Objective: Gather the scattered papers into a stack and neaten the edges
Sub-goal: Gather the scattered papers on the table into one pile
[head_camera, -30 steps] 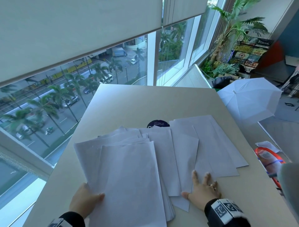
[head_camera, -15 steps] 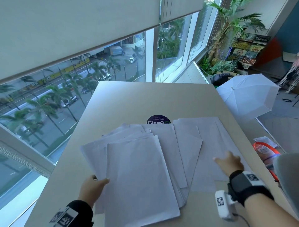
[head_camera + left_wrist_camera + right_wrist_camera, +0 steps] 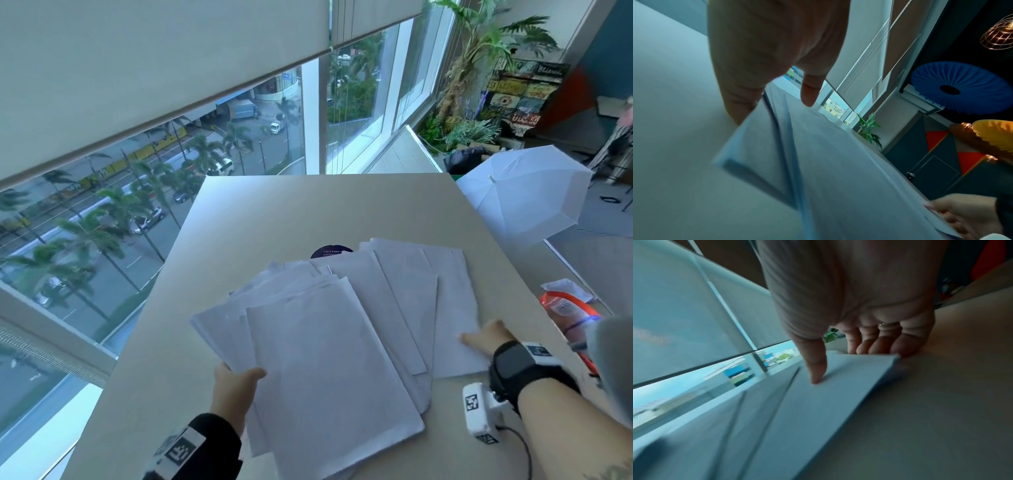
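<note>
White papers (image 3: 342, 342) lie fanned over the beige table (image 3: 274, 212). A thick pile sits at the front left and looser sheets (image 3: 448, 308) overlap to its right. My left hand (image 3: 238, 377) grips the pile's left edge, thumb on top and fingers underneath; in the left wrist view the left hand (image 3: 772, 68) holds the papers (image 3: 838, 162) the same way. My right hand (image 3: 486, 337) is at the right edge of the rightmost sheets. In the right wrist view the right hand (image 3: 849, 356) has its thumb pressed on the sheets (image 3: 818, 410) and its fingers curled over their far edge.
A dark purple round sticker (image 3: 330, 251) shows from under the papers' far edge. A white umbrella (image 3: 524, 205) stands off the table's right side, with an orange-wrapped packet (image 3: 565, 308) nearer me. Windows run along the left. Bare tabletop lies beyond the papers.
My right hand left the front of the middle sheets and went to the right edge of the rightmost ones. The left hand kept its hold on the pile, which turned slightly.
</note>
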